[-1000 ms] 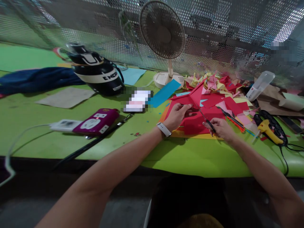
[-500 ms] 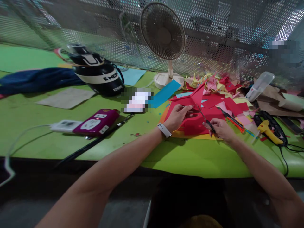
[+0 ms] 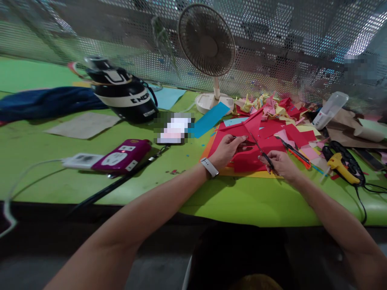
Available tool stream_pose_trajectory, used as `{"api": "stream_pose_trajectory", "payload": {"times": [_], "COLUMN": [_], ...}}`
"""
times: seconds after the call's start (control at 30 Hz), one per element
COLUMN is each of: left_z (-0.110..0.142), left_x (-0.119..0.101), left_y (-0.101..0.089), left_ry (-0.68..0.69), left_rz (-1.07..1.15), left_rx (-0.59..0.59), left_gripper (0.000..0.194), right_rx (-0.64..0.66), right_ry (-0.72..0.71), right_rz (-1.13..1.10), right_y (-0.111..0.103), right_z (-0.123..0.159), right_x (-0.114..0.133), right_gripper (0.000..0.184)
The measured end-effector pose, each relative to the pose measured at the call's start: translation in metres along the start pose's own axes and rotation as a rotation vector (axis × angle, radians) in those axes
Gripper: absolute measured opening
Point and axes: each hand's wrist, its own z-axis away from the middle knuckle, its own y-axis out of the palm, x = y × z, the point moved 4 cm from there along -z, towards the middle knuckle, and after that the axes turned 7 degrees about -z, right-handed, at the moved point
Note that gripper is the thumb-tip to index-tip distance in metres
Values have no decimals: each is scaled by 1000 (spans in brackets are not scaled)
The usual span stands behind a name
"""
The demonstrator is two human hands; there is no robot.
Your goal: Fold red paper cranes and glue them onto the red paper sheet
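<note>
My left hand (image 3: 225, 151) pinches a piece of red paper (image 3: 254, 123) between thumb and fingers, and part of the sheet stands up in a fold. My right hand (image 3: 281, 163) grips dark-handled scissors (image 3: 266, 159) whose thin blades point up and left to the red paper. How wide the blades are apart is too small to tell. Under both hands lie more red sheets (image 3: 249, 163), with an orange sheet (image 3: 229, 172) beneath them.
Behind are a fan (image 3: 208, 44) and paper scraps (image 3: 269, 105). To the right lie a utility knife (image 3: 298, 155), a yellow glue gun (image 3: 344, 169) and a clear bottle (image 3: 331, 110). To the left are a phone (image 3: 175, 129), a purple power strip (image 3: 122, 155) and a black jug (image 3: 123, 100).
The raised fold of red paper has dropped slightly and tilted as the scissors stay at it. Both hands have hardly moved.
</note>
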Motion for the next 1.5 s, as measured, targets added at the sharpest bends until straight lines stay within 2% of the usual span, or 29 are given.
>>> {"api": "stream_pose_trajectory", "payload": {"times": [0.13, 0.47, 0.9, 1.23, 1.5], "left_z": [0, 5, 8, 11, 10], "left_x": [1, -1, -2, -1, -1], "left_y": [0, 5, 8, 11, 12], "left_ry": [2, 6, -15, -2, -3], "left_rz": [9, -29, -58, -37, -34], "left_rx": [-13, 63, 64, 113, 110], "left_gripper": [27, 32, 33, 37, 33], "right_rx": [7, 0, 9, 15, 4], "right_ry": [7, 0, -15, -17, -22], "right_rz": [-8, -27, -111, -100, -124], "right_y": [1, 2, 4, 3, 2], "right_z": [0, -1, 1, 0, -2], "right_x": [-1, -2, 3, 1, -4], "right_gripper": [53, 54, 56, 53, 54]}}
